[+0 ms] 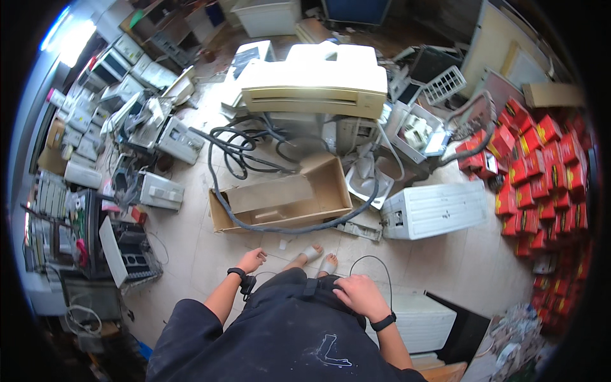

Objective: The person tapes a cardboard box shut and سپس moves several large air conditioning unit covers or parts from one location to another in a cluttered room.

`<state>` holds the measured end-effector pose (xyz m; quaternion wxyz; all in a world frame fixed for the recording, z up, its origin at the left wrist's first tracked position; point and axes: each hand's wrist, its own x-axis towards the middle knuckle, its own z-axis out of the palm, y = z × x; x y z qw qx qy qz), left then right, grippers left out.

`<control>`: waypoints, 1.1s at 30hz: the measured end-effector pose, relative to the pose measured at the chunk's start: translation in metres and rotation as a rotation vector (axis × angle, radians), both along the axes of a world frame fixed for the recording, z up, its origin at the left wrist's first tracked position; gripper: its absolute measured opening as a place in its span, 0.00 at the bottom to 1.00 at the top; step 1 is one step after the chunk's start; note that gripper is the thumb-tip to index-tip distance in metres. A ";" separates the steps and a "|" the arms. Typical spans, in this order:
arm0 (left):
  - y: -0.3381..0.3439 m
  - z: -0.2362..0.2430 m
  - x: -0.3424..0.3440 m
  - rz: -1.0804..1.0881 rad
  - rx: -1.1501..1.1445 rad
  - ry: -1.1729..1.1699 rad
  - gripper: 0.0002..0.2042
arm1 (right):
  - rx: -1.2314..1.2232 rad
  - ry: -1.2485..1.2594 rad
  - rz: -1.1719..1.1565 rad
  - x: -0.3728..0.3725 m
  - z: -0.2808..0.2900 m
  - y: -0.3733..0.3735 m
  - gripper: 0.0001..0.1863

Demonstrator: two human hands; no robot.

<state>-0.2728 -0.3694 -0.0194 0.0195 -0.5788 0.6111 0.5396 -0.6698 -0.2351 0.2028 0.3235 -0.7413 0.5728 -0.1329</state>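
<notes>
My left hand (252,260) hangs loosely beside my left hip, its fingers slightly bent and nothing in them. At the front of my waist, my right hand (361,295) rests against my dark trousers (296,288) with its fingers partly extended and holding nothing visible. Both wrists wear black bands. Beyond my feet lies an open cardboard box (283,219) on the floor. A thick grey hose (238,153) coils behind the box, and one stretch loops across its front edge. Behind it stands a cream printer-like machine (312,95) with a long front slot.
A white computer case (439,210) lies right of the box. Many red boxes (541,172) are piled along the right side. Old computer cases (181,140) and other electronics crowd the left. A white panelled unit (414,321) sits close by my right arm. A thin black cable (385,262) arcs near it.
</notes>
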 end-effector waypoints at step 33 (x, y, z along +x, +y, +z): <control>-0.132 -0.109 -0.216 -0.121 0.236 0.172 0.08 | 0.257 -0.006 -0.583 -0.072 -0.025 0.039 0.13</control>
